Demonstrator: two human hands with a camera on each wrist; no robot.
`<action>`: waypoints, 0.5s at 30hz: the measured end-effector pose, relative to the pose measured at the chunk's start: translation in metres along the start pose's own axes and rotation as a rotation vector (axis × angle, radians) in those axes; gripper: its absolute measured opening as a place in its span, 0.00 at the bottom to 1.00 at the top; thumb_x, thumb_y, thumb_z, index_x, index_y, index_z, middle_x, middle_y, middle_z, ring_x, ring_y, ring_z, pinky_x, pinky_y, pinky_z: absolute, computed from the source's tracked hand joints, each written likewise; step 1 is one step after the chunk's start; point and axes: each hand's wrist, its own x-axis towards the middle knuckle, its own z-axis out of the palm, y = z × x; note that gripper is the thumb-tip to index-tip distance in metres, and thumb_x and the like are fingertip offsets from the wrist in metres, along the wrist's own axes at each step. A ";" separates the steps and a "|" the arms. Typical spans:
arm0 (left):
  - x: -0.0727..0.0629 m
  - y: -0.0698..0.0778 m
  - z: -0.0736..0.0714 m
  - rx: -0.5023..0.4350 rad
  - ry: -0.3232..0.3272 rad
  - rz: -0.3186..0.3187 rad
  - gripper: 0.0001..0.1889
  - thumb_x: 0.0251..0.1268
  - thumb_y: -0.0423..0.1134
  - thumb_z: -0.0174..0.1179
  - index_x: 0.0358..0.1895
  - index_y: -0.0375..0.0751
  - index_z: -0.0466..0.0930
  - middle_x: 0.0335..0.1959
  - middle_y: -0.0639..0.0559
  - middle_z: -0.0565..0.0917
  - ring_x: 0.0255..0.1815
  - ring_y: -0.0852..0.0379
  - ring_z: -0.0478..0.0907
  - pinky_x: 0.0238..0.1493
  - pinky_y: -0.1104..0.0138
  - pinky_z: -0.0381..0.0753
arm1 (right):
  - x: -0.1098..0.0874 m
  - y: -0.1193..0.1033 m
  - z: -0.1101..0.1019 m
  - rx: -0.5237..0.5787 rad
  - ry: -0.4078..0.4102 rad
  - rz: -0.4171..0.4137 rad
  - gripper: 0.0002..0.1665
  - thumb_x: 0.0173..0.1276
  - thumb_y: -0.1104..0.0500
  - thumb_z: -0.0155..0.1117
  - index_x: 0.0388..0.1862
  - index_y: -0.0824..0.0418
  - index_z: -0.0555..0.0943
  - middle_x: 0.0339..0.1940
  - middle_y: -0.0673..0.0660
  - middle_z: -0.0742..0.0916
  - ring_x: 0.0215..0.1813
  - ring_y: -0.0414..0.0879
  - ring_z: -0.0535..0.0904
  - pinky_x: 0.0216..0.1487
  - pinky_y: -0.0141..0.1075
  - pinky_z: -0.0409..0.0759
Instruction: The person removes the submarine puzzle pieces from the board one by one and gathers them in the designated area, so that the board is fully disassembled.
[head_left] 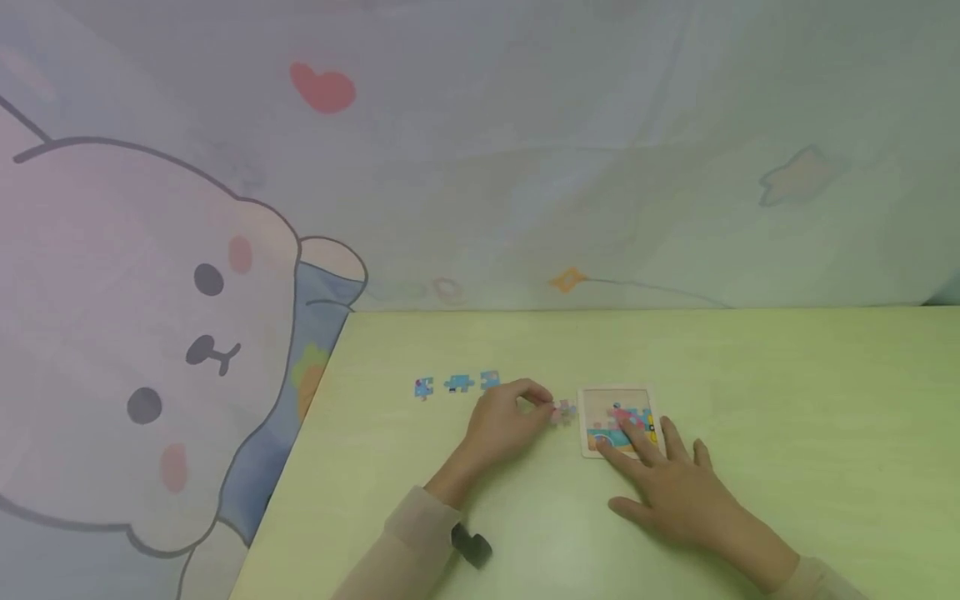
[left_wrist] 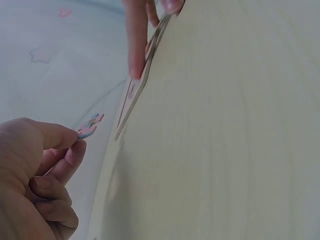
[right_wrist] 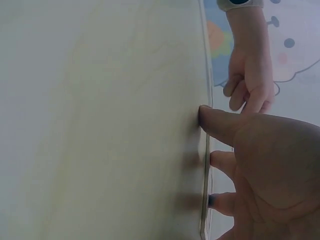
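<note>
while the left hand (head_left: 504, 421) pinches a pink piece (head_left: 562, 411) just left of the puzzle tray (head_left: 617, 419), the right hand (head_left: 675, 487) rests on the tray.

left grip: thumb and forefinger closed on the piece; other fingers curled under. the left wrist view shows the piece (left_wrist: 90, 125) held at the fingertips, near the tray edge but apart from it.
right grip: fingers straight and spread, pressing flat on the tray's front part; nothing grasped.
tray: lies flat on the green tabletop (head_left: 787, 392), partly filled with pink, blue and yellow pieces.
spare pieces: three blue pieces (head_left: 457, 384) in a row, left of the left hand.
risk 1: light fingertip pinch; the piece may slip or twist if its tabs catch on the tray rim.
risk 2: right fingers cover part of the tray and may block the slot or nudge seated pieces.
writing: none legible.
backdrop: cartoon bear cloth (head_left: 150, 333).
</note>
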 end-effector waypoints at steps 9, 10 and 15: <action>-0.017 -0.034 -0.056 -0.015 0.054 -0.033 0.04 0.71 0.45 0.68 0.41 0.52 0.89 0.42 0.62 0.88 0.41 0.58 0.79 0.43 0.60 0.76 | 0.001 0.002 0.004 -0.010 0.011 -0.002 0.41 0.71 0.33 0.64 0.80 0.40 0.68 0.81 0.61 0.67 0.76 0.81 0.56 0.58 0.81 0.60; -0.018 -0.038 -0.063 -0.017 0.063 -0.039 0.03 0.70 0.44 0.68 0.41 0.52 0.89 0.41 0.62 0.88 0.42 0.58 0.79 0.44 0.59 0.76 | 0.001 0.003 0.003 -0.011 0.013 -0.002 0.41 0.71 0.33 0.64 0.80 0.40 0.68 0.81 0.61 0.67 0.76 0.80 0.56 0.59 0.81 0.60; -0.028 -0.062 -0.092 -0.027 0.081 -0.074 0.02 0.70 0.42 0.69 0.41 0.50 0.90 0.39 0.60 0.88 0.43 0.56 0.81 0.48 0.56 0.76 | 0.002 0.007 0.003 -0.018 0.018 -0.003 0.41 0.71 0.34 0.64 0.80 0.40 0.68 0.81 0.61 0.67 0.76 0.80 0.56 0.59 0.81 0.60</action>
